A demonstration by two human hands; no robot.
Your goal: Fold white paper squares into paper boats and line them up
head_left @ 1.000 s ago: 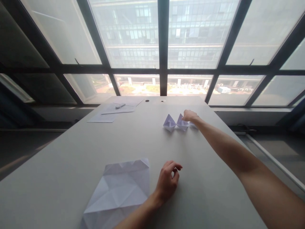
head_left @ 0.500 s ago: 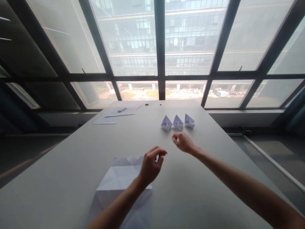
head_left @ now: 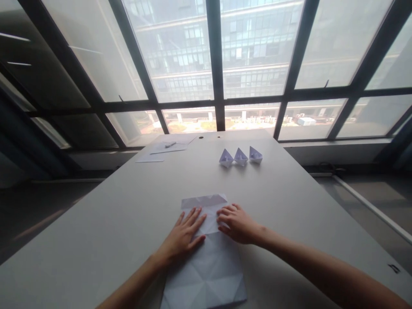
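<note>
A creased white sheet of paper (head_left: pixel 206 266) lies on the grey table (head_left: pixel 128 206) in front of me. My left hand (head_left: pixel 185 234) rests flat on its upper part with the fingers spread. Beside it, my right hand (head_left: pixel 236 223) presses on the sheet's upper right part, fingers bent and close together. Three small folded paper boats (head_left: pixel 240 156) stand in a row farther back on the table, away from both hands.
Loose white sheets (head_left: pixel 167 150) with a small pen-like object (head_left: pixel 170 144) lie at the table's far left corner. Two round holes (head_left: pixel 201 137) sit near the far edge. Large dark-framed windows (head_left: pixel 215 64) rise behind the table.
My right hand drew back from the paper boats to the creased sheet. My left hand came down onto the sheet, which now lies more centrally before me.
</note>
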